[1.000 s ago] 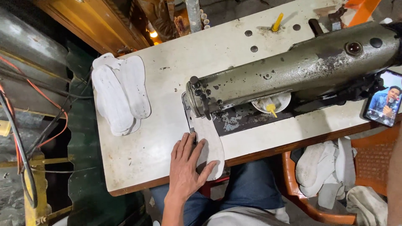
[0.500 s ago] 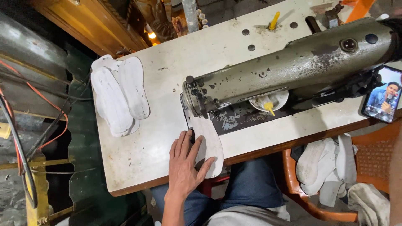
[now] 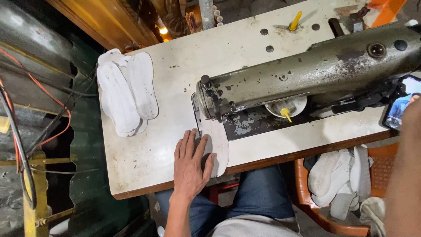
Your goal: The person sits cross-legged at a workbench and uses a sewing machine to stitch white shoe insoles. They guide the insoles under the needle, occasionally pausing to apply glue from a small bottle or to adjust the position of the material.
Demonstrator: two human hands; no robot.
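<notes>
While the left hand [image 3: 189,164] lies flat with fingers spread on a white insole piece [image 3: 215,147] under the sewing machine [image 3: 307,74] head (near the table [image 3: 149,149] front edge), the right hand is out of sight; more white insoles [image 3: 125,96] are stacked at the far left

One sewing machine [image 3: 307,74] is sitting on one bench [image 3: 144,153], with one white sole piece [image 3: 215,145] lying under its head at the bench's near edge and one hand [image 3: 189,166] pressing flat on that piece. A stack of white sole pieces [image 3: 125,94], at least three showing, is lying near the bench's left edge. Two yellow-tipped items are showing, one oil bottle [image 3: 295,20] at the far edge and one nozzle [image 3: 286,114] by the machine bed, while one phone [image 3: 401,109] is leaning at the right edge.
</notes>
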